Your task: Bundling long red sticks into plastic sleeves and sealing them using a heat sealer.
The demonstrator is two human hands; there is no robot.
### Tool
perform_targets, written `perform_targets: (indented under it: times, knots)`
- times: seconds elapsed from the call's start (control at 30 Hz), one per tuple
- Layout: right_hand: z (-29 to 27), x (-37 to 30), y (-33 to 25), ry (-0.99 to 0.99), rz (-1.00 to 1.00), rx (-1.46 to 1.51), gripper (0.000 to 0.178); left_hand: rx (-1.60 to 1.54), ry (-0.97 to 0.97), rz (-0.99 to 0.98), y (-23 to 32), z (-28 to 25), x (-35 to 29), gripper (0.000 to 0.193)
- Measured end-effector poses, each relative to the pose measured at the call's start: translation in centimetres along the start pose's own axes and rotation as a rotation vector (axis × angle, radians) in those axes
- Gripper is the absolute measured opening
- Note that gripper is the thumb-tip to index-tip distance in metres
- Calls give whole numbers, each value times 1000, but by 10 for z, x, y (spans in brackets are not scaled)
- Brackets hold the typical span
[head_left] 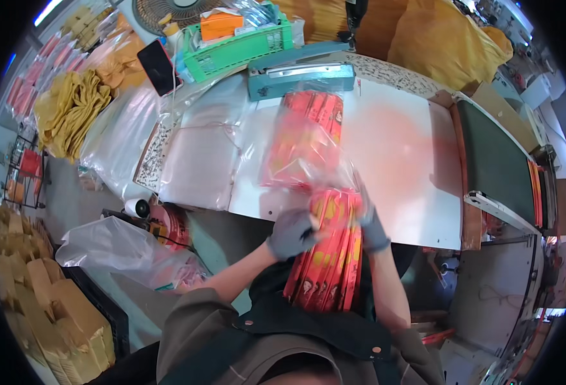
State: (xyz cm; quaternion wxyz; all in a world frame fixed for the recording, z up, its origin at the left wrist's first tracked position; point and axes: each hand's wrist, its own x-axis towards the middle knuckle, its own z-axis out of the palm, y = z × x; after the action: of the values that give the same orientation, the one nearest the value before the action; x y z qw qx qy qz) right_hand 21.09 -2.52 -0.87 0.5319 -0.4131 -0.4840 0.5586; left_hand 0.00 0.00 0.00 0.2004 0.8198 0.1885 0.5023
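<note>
Gripping a stack of long red-and-yellow packets (326, 256), both gloved hands are working right at the table edge. Left hand (292, 234), in a grey glove, is clenched on the stack's left side near its top; right hand (371, 228), gloved the same, clamps the right side, its fingers (362, 192) reaching up past the stack's top toward a clear plastic bag (305, 144). That bag lies just beyond the fingertips on the white tabletop (405, 160), already holding another bundle of red packets, its mouth seeming to face the hands, though the film is too blurred to be sure.

By the look of it, this is the loading step: the stack is squared between the palms and lined up with the bag. Next move, I'd judge, needs the mouth held open and the stack kept tight so no packet fans out while it slides in.

The stack itself: slim, flat, glossy, packed side by side, red with yellow patches, running from the fingers down toward the person's chest.

Further out from the fingertips sits a teal heat sealer (302, 74), a green basket (241, 45) behind it, and flat clear bags (199, 154) off to the left of the left hand.
</note>
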Motion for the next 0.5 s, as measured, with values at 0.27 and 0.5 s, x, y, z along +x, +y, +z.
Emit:
perform_targets:
  times: [0.27, 0.5]
  knots:
    - [32, -178, 20, 120, 326, -168, 57, -217, -455, -442, 66, 0, -103, 38]
    - [-23, -99, -155, -145, -320, -1250, 49, -333, -591, -267, 72, -70, 129, 12]
